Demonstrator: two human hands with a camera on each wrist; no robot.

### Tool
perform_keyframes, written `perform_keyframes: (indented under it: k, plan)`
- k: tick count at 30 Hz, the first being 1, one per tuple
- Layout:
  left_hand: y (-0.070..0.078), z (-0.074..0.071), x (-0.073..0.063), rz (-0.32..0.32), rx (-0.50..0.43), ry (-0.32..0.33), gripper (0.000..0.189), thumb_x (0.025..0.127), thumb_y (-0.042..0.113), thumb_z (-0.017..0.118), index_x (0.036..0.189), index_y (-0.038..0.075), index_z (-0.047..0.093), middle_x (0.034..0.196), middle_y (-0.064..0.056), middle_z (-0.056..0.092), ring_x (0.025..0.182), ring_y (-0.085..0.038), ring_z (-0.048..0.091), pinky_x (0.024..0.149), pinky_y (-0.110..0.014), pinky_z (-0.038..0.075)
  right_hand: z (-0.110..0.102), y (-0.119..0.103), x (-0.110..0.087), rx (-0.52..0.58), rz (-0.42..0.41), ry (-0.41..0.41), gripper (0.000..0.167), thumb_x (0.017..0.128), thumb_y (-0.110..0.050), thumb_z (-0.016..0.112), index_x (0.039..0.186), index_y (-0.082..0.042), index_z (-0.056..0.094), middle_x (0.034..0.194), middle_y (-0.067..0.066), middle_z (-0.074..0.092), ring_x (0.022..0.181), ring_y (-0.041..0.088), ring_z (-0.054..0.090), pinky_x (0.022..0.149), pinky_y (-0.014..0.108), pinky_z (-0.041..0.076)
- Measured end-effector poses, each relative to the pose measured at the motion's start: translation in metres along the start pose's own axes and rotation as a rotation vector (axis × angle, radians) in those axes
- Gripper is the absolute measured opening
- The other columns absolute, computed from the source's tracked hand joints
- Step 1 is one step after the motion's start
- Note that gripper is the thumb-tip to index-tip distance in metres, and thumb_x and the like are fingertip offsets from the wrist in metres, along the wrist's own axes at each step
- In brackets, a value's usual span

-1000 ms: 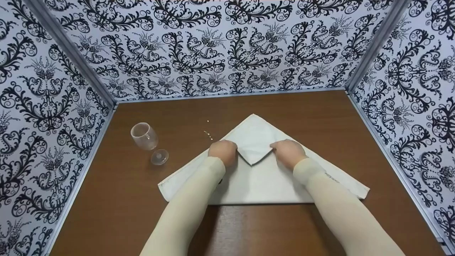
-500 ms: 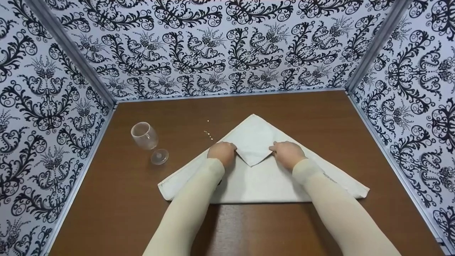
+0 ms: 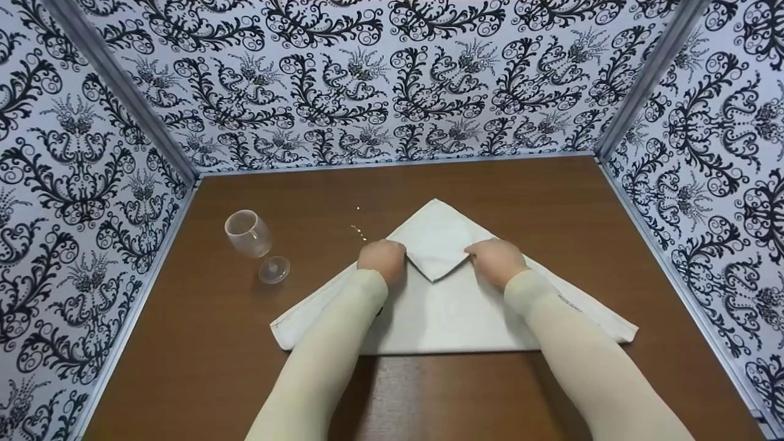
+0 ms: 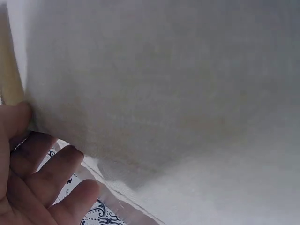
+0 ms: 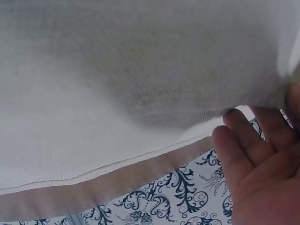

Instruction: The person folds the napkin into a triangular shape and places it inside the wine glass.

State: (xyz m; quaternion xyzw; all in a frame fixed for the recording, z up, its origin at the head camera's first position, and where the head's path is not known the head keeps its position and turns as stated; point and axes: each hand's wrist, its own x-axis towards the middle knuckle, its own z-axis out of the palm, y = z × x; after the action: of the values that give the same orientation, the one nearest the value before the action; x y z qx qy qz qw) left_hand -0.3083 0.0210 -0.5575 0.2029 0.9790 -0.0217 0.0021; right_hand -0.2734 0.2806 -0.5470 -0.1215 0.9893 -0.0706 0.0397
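Observation:
A white cloth napkin (image 3: pixel 453 318) lies on the table, folded into a broad triangle with its peak toward the back wall. From that peak a flap comes down to a point between the hands. My left hand (image 3: pixel 383 260) pinches the flap's left edge, thumb against fingers, as the left wrist view shows. The flap's right edge is pinched by my right hand (image 3: pixel 496 262). In the right wrist view the cloth (image 5: pixel 140 70) hangs close before the palm, and the remaining fingers (image 5: pixel 234 150) are loosely bent below it.
A clear stemmed glass (image 3: pixel 248 236) stands to the left of the napkin. Small bright specks (image 3: pixel 358 231) show on the brown wooden table (image 3: pixel 184 343) behind my left hand. Patterned walls (image 3: pixel 392 92) with grey metal edging enclose the table at the back and both sides.
The flap's tip dips slightly toward me, then rises back a little. The napkin's peak sits a touch nearer to me now. Both hands keep their pinch and barely move.

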Motion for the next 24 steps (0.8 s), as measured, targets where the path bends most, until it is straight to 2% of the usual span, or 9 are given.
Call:
perform_keyframes:
  k: [4,8,16,24]
  plan:
    - [-0.0012,-0.0038,0.0036,-0.012,-0.027,0.026,0.020,0.098,0.008,0.063,0.102,0.019,0.080,0.096,-0.005,0.080,0.091,-0.026,0.077,0.078,-0.046,0.063,-0.0008,0.0015,0.0065,0.045,0.058,0.021,0.035,0.108,-0.016,0.052,0.136,-0.017,0.073,0.138,0.011,0.071,0.128,0.036,0.068,0.107,0.055,0.053]
    - [-0.0018,-0.0034,0.0061,-0.002,-0.047,0.021,0.024,0.097,0.006,0.063,0.106,0.020,0.080,0.101,-0.006,0.080,0.094,-0.027,0.077,0.079,-0.047,0.063,0.0013,0.0031,0.0104,0.034,0.041,0.005,0.034,0.108,-0.016,0.054,0.137,-0.017,0.073,0.143,0.011,0.068,0.131,0.036,0.066,0.110,0.055,0.051]
    - [-0.0036,0.0038,0.0071,0.002,-0.054,-0.044,0.028,0.101,0.010,0.061,0.112,0.024,0.082,0.110,-0.002,0.081,0.102,-0.025,0.077,0.087,-0.046,0.062,0.0045,0.0040,0.0095,-0.043,-0.041,-0.011,0.030,0.106,-0.015,0.058,0.130,-0.016,0.076,0.126,0.010,0.077,0.115,0.038,0.072,0.098,0.054,0.058]
    - [-0.0039,0.0017,0.0034,0.017,-0.072,-0.039,0.023,0.104,0.015,0.061,0.107,0.021,0.083,0.103,-0.003,0.081,0.097,-0.026,0.077,0.087,-0.046,0.062,-0.0017,0.0011,0.0077,-0.034,-0.020,-0.082,0.032,0.107,-0.016,0.055,0.132,-0.012,0.075,0.131,0.012,0.074,0.122,0.039,0.069,0.103,0.055,0.055]
